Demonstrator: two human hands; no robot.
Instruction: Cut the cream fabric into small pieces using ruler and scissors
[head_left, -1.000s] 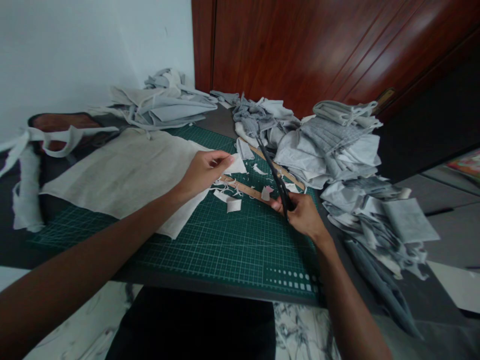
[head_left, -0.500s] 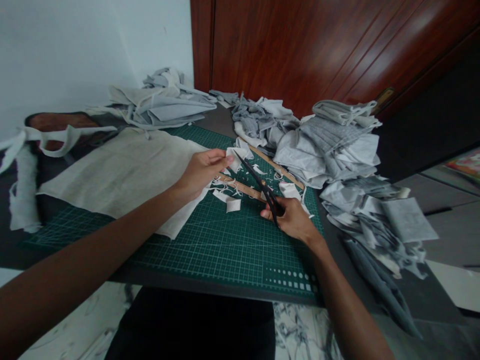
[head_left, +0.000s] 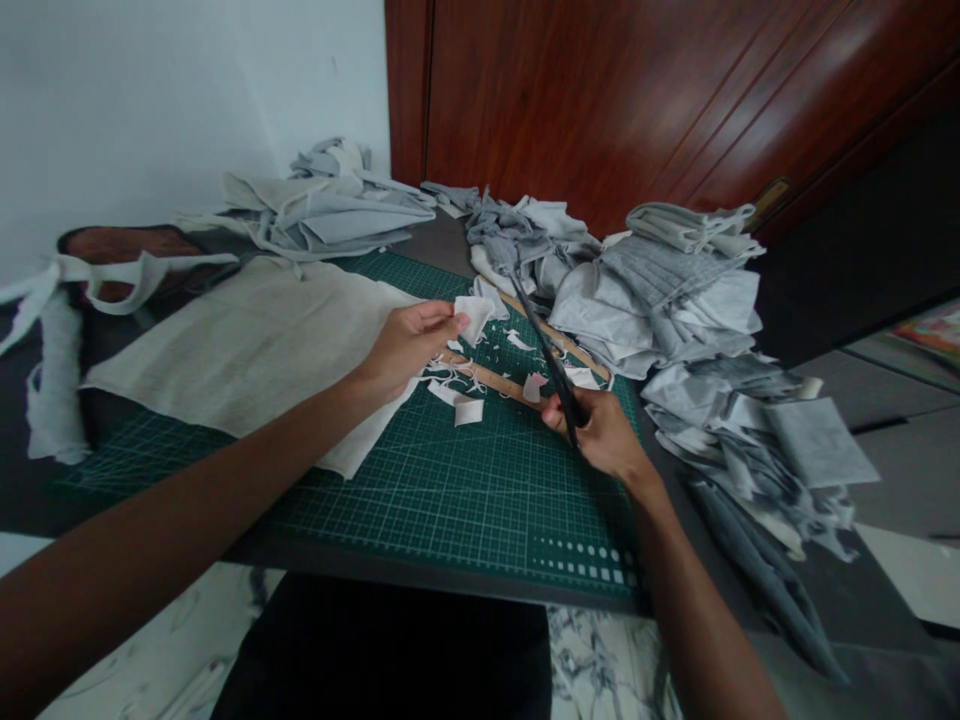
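Note:
My left hand (head_left: 411, 345) pinches a small white fabric piece (head_left: 474, 316) between thumb and fingers, above the green cutting mat (head_left: 420, 500). In my right hand (head_left: 596, 430) is a pair of black scissors (head_left: 551, 360), its blades pointing up and away, apart from the fabric piece. Under and between my hands lie white offcuts (head_left: 466, 410), thin threads and a wooden strip (head_left: 499, 382). A large off-white cloth (head_left: 277, 350) lies flat on the mat beneath my left forearm.
Grey and white fabric heaps (head_left: 660, 280) stand along the back and right of the dark table (head_left: 225, 545). Another folded fabric pile (head_left: 337, 215) rests by the wall. A second wooden strip (head_left: 574, 345) lies near the back heaps. White strips (head_left: 56, 370) hang at far left.
My right hand has moved to the right with the scissors, and the blades have come away from the small fabric piece. My left hand has stayed nearly in place, holding it.

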